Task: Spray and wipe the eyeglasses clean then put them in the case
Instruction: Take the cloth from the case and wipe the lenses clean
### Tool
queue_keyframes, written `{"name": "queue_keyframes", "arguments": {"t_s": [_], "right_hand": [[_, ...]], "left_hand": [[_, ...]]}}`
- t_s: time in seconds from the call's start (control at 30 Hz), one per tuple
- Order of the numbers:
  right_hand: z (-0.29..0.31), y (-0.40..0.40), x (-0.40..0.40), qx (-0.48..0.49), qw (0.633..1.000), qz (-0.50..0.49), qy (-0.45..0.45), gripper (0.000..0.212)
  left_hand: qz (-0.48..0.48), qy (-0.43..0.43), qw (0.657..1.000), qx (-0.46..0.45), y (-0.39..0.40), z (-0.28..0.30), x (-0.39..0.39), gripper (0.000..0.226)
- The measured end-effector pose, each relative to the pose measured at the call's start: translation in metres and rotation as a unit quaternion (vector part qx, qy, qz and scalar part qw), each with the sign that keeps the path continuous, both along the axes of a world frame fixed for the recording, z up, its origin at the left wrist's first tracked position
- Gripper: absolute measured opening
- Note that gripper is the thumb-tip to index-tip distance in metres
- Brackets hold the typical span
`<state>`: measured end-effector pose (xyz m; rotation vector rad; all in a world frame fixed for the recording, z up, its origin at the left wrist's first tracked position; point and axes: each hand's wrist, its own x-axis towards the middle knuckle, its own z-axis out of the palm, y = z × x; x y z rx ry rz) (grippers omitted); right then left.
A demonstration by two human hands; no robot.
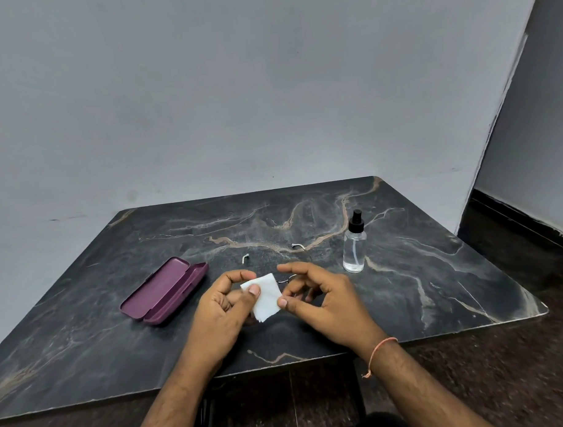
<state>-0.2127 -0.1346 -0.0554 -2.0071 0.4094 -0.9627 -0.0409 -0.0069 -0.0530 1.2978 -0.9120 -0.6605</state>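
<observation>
My left hand [224, 303] and my right hand [321, 299] meet over the middle of the dark marble table [119, 346]. Between them is a white wipe [266, 297], pinched by my left thumb and fingers on one side and by my right thumb on the other. The thin-framed eyeglasses [284, 281] sit behind the wipe, mostly hidden; only the bridge and the two pale temple tips, one [245, 258] and the other [298, 245], show. Which hand holds the frame I cannot tell. The purple case [165, 291] lies open to the left.
A clear spray bottle [354, 242] with a black pump top stands upright to the right of my hands. The table's rounded right corner [542, 309] and front edge drop to a dark floor. A grey wall stands right behind the table.
</observation>
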Motion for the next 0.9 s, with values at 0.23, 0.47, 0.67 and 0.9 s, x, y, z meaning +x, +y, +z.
{"name": "queue_keyframes", "arguments": {"t_s": [0.23,0.47,0.67,0.9], "right_hand": [[0.001,0.002,0.002,-0.043,0.999,-0.013,0.017,0.051],[0.001,0.002,0.004,-0.080,0.996,-0.037,0.004,0.048],[0.006,0.005,0.004,-0.086,0.995,-0.044,-0.019,0.032],[0.002,-0.002,0.004,-0.022,0.999,-0.033,-0.034,0.010]], "left_hand": [[-0.007,-0.002,1.000,0.016,0.000,0.001,-0.002,0.024],[0.004,-0.060,0.998,0.014,0.001,0.006,-0.006,0.023],[0.000,-0.169,0.985,0.023,0.004,0.009,-0.010,0.023],[0.001,-0.144,0.989,0.021,0.005,0.008,-0.012,0.022]]}}
